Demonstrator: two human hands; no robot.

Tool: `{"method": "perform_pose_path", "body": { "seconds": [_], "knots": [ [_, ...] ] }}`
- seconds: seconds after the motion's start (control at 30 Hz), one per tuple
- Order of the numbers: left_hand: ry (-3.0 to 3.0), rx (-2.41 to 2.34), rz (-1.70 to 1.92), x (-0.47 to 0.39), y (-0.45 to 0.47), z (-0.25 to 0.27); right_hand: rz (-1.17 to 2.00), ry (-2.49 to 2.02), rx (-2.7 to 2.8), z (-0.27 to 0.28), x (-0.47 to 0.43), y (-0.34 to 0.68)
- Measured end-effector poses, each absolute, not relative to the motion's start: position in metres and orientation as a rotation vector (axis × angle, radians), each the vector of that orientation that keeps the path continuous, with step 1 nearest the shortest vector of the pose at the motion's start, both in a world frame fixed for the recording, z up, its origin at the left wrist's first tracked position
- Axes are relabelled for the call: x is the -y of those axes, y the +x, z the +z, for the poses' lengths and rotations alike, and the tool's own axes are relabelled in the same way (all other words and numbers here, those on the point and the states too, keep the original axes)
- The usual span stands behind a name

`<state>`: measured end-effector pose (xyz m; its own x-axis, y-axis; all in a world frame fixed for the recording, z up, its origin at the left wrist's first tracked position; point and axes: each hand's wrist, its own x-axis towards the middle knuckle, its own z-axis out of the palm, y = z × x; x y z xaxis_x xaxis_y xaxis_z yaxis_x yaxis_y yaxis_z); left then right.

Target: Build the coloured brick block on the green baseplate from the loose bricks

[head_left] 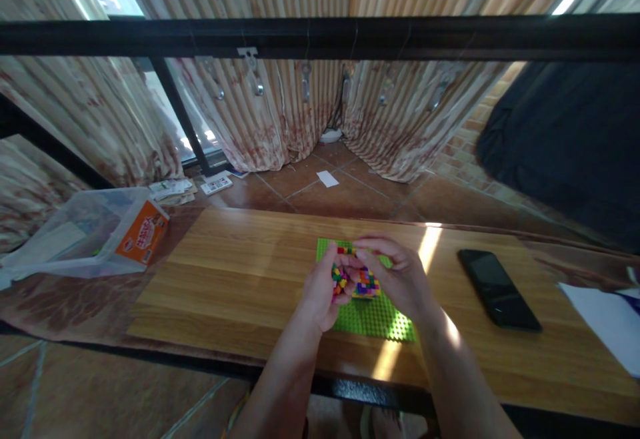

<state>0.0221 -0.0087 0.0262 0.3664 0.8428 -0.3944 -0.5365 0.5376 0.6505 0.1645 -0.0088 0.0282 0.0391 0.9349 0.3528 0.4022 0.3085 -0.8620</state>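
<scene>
My left hand (319, 290) is cupped, with a heap of small multicoloured toy bricks (340, 281) in its palm. Close beside it, my right hand (407, 282) has thumb and fingers pinched together by the left fingertips; whatever lies between them is too small and hidden to make out. Both hands are above a green studded baseplate (367, 325). On that plate a block built of coloured bricks (367, 285) shows between the hands, partly covered by them. A row of red, yellow and green bricks (345, 250) appears just behind the fingers.
The baseplate lies on a wooden board (240, 272). A black phone (497, 289) is at the right, with white paper (600, 322) beyond it. At the left stands a clear plastic bin (95, 205) with an orange label. A dark metal bar (310, 39) crosses ahead, before curtains.
</scene>
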Motion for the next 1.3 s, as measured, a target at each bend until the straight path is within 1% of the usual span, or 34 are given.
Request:
{"method": "perform_pose_path", "body": {
  "seconds": [0.17,0.4,0.53,0.67,0.87,1.13,1.3],
  "knots": [
    [0.351,-0.817,0.932,0.010,0.025,0.023,0.584,-1.254,1.854,0.036,0.020,0.145],
    [0.351,-0.837,0.896,0.010,0.025,0.019,0.577,-1.288,1.853,0.033,0.020,0.141],
    [0.375,-0.802,0.922,0.010,0.022,0.023,0.579,-1.265,1.756,0.033,0.019,0.146],
    [0.461,-0.773,0.918,0.011,0.018,0.031,0.569,-1.319,1.539,0.030,0.015,0.156],
    [0.471,-0.802,0.911,0.012,0.017,0.033,0.572,-1.354,1.216,0.006,0.002,0.176],
    [0.470,-0.819,0.946,0.009,0.015,0.031,1.012,-1.344,0.885,-0.020,-0.007,0.180],
    [0.484,-0.820,0.952,0.007,0.014,0.029,1.085,-1.336,0.761,-0.026,-0.004,0.175]
  ]
}}
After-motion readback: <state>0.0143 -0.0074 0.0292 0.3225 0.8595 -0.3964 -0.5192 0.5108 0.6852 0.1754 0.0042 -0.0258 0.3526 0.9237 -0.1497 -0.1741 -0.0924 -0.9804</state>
